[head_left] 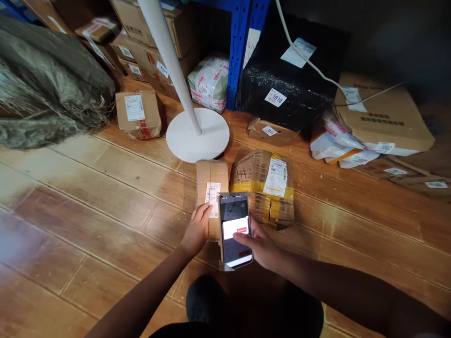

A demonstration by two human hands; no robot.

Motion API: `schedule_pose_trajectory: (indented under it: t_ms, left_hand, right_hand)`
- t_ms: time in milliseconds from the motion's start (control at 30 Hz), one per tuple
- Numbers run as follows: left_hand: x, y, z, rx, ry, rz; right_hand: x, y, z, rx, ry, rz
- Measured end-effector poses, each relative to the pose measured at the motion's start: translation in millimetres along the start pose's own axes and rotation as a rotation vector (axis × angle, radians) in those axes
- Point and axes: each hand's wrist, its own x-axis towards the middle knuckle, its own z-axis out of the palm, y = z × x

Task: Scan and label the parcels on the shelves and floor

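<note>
My right hand [262, 245] holds a smartphone [237, 253] upright. Its thumb lies over the lit screen, where a white pop-up with a red button shows. My left hand [198, 232] is on the left edge of a narrow cardboard box [211, 172], its fingers bent against the white shipping label [213, 192]. The phone covers part of that box's lower right. Just right of it sits a worn cardboard parcel [248, 171] with yellow tape and a label [276, 177]; the phone and my right hand overlap its lower left.
A white round stand base [211, 138] with a pole is ahead. Behind are a taped box [139, 112], a white-green parcel [210, 82], a blue shelf post [237, 56] and a black-wrapped parcel [257, 80]. Stacked boxes [394, 117] stand right, a woven sack [52, 84] left.
</note>
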Motion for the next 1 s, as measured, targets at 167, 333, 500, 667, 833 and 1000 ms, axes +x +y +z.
schedule_pose_trajectory:
  t_ms: [167,333,500,667,833,1000]
  left_hand:
    - [7.2,-18.6,-1.1,-0.067,0.033,-0.015]
    - [6.0,-18.4,1.8,-0.022,0.076,0.004]
    - [6.1,-14.8,5.5,-0.011,0.103,-0.051]
    - [16.3,-28.3,5.8,0.008,0.000,0.129]
    - [19.9,-39.3,-7.2,0.059,-0.027,0.127]
    - [22.2,-44.1,-15.7,0.109,-0.046,0.198]
  right_hand:
    - [10.5,7.6,0.2,-0.064,0.012,-0.038]
    - [5.7,26.6,-7.7,0.118,-0.186,0.148]
    - [14.9,39.7,1.5,0.302,-0.186,0.318]
    - [53.5,50.9,17.1,0.390,0.054,0.237]
    - [96.7,60.5,15.0,0.447,0.215,0.040]
    - [104.8,70.6,13.3,0.353,0.275,0.071]
